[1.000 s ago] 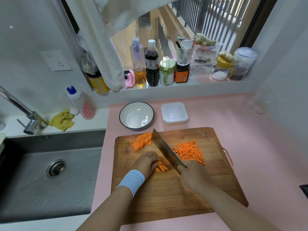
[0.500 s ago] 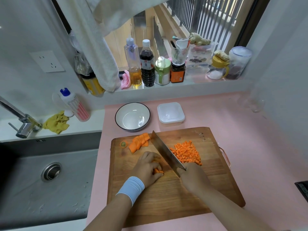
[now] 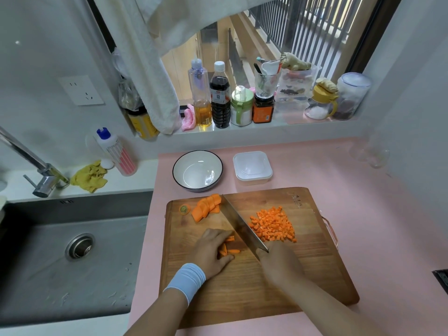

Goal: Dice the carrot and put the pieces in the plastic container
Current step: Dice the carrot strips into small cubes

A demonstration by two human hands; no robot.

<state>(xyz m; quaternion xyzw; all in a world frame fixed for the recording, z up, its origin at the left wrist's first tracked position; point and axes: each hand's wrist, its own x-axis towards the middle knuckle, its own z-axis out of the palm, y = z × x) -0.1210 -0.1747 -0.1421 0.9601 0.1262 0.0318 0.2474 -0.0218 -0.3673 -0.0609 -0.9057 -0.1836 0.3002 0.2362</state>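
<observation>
Left hand [image 3: 213, 251] pins the strips [image 3: 229, 249] to the board [image 3: 254, 287], fingers curled down over them. Right hand [image 3: 278, 263] has its fingers clamped round the knife [image 3: 242, 226] handle, blade just beside the left knuckles. Best play, I'd say: fingertips tucked, knuckles guiding, short even chops. Dice [image 3: 274, 225] lie right of the blade, slices [image 3: 207, 207] wait far-left, and the container [image 3: 252, 166] stands beyond the board.

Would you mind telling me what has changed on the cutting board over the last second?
The left hand has drawn the carrot sticks in under its fingers, against the knife blade; less of them shows. The right hand still grips the knife, which barely moved. The diced pile, carrot slices, bowl and plastic container stayed put.
</observation>
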